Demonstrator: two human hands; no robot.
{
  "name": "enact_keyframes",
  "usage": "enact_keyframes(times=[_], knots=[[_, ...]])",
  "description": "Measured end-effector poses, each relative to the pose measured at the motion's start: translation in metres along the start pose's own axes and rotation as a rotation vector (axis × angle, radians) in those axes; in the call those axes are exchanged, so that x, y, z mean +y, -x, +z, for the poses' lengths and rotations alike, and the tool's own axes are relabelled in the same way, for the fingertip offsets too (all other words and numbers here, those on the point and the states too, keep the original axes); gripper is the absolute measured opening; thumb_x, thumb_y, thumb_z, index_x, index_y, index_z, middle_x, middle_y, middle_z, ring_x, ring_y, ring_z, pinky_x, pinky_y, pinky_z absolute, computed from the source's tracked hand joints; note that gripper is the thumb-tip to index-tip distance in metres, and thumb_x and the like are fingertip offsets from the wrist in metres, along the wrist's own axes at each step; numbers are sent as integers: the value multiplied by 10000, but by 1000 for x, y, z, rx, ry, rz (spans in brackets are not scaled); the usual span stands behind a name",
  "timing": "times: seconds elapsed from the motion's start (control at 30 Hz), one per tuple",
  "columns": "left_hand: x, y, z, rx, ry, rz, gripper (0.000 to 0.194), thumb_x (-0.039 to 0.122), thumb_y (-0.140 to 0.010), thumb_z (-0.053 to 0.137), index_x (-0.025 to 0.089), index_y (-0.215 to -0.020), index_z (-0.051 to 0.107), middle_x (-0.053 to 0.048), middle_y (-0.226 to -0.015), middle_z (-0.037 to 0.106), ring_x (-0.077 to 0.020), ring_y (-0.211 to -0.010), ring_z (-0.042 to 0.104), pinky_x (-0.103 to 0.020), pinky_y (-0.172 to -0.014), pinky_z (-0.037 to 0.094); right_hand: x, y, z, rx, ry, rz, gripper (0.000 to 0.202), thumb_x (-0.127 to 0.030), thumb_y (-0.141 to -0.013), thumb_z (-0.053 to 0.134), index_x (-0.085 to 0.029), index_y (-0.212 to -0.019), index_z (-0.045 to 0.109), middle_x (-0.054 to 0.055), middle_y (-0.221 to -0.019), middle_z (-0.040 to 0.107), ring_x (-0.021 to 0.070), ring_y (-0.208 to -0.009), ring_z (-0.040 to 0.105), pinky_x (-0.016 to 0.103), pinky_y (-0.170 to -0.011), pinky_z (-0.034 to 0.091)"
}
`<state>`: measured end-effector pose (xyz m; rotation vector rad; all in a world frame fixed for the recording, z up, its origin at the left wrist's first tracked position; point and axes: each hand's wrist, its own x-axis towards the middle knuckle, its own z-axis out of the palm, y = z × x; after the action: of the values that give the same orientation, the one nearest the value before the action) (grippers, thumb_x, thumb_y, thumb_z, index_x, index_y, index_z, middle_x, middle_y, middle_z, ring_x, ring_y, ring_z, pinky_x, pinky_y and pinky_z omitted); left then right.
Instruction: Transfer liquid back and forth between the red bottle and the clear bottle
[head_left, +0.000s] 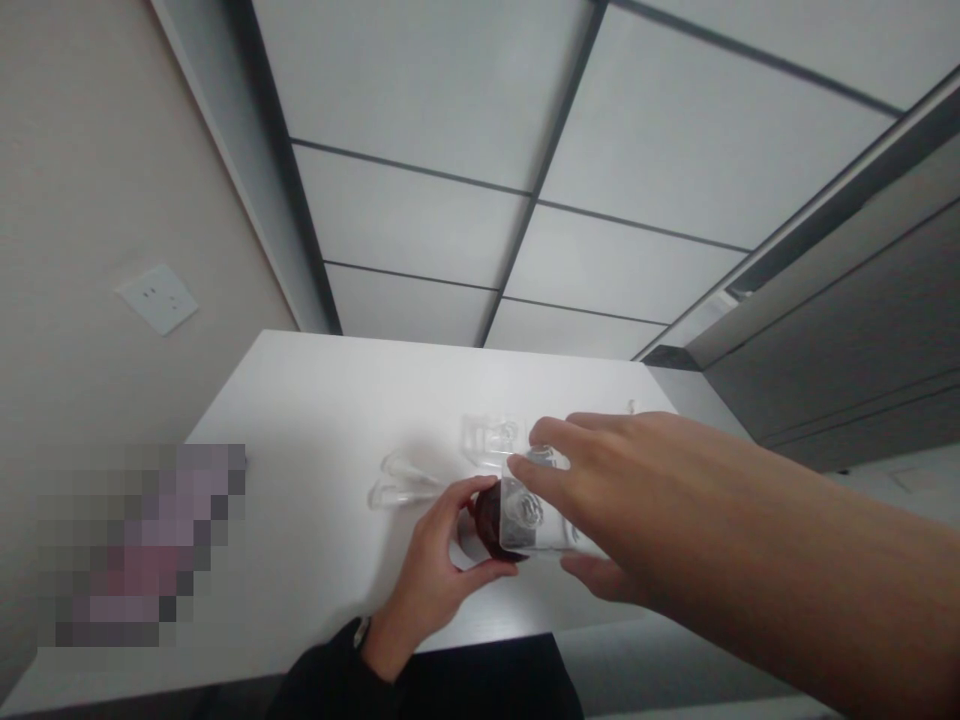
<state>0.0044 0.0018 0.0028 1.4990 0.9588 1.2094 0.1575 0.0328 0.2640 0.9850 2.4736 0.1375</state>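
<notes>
Thumb and fingers of my left hand (441,548) wrap round a dark red-brown round container (491,525) just above the white tabletop. My right hand (600,490) comes in from the right and grips a clear square container (523,518), with a round moulded detail on its near face. The clear container overlaps the red-brown one from this view; whether they touch, I cannot tell. Beyond my hands, another clear container (491,437) rests on the table. Two clear, slim, rounded pieces (403,485) lie left of it.
The white table (315,400) runs back to a panelled light-grey surface (420,220). A wall with a socket plate (157,298) rises at the left. A pixelated patch (150,550) covers something at the table's left side. Grey panels (847,330) stand at the right.
</notes>
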Motion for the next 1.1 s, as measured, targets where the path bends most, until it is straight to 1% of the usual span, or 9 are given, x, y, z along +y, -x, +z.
enact_keyframes(times=[0.13,0.27,0.4,0.47,0.63,0.8,0.9,1.0,1.1], knots=[[0,0,0,1,-11,-10,753,540,-742,960,289,-1387,664,-102,-1360,736,-354,-1243,696,-531,-1095,563,1,1,-1,71,-31,-4,375,-142,-766,890,-220,-1129,838,104,-1049,803,308,-760,776,437,-655,652],[1,0,0,-6,-24,-20,752,532,-745,959,278,-1388,662,-107,-1359,737,-359,-1244,698,-545,-1103,560,1,3,0,55,-33,-16,286,-89,-786,847,-224,-1038,852,95,-1035,806,282,-719,766,418,-646,644],[-1,0,0,-3,-29,-7,753,538,-749,956,288,-1393,657,-104,-1362,734,-361,-1247,694,-547,-1103,559,-2,5,10,206,-32,-13,403,-160,-729,907,-213,-1122,836,102,-1051,804,330,-781,779,452,-617,645],[-1,0,0,-2,-21,-3,746,546,-754,950,296,-1392,656,-98,-1362,733,-357,-1246,693,-543,-1101,558,-3,6,13,249,-35,-8,464,-197,-689,939,-203,-1140,830,102,-1042,803,349,-811,781,455,-600,639],[-1,0,0,-8,-29,-10,749,540,-756,952,298,-1398,652,-97,-1360,733,-355,-1241,694,-541,-1091,558,2,6,13,198,-16,-9,425,-162,-705,920,-205,-1118,829,82,-1000,797,321,-763,771,425,-571,606],[1,0,0,-2,-41,-19,740,519,-754,956,278,-1386,659,-103,-1345,738,-354,-1230,698,-534,-1085,562,6,5,15,222,-16,-5,476,-216,-685,952,-199,-1141,817,91,-1028,794,305,-795,766,373,-573,552],[2,0,0,-2,-39,-37,729,504,-746,962,267,-1370,669,-105,-1329,745,-358,-1222,699,-542,-1085,562,4,5,13,199,-17,-16,486,-229,-673,960,-207,-1136,814,91,-1030,794,294,-800,762,349,-568,518],[4,-1,0,-6,-32,-51,718,486,-743,965,266,-1362,674,-104,-1325,746,-359,-1217,700,-541,-1079,566,3,4,10,167,-17,-10,475,-248,-658,966,-211,-1106,812,90,-1013,796,290,-773,752,347,-564,504],[4,-1,0,4,-21,-40,712,484,-749,963,277,-1365,670,-98,-1332,743,-352,-1219,700,-527,-1079,566,4,3,10,182,-18,-12,490,-268,-652,981,-199,-1103,804,100,-1041,799,278,-777,749,333,-579,507]])
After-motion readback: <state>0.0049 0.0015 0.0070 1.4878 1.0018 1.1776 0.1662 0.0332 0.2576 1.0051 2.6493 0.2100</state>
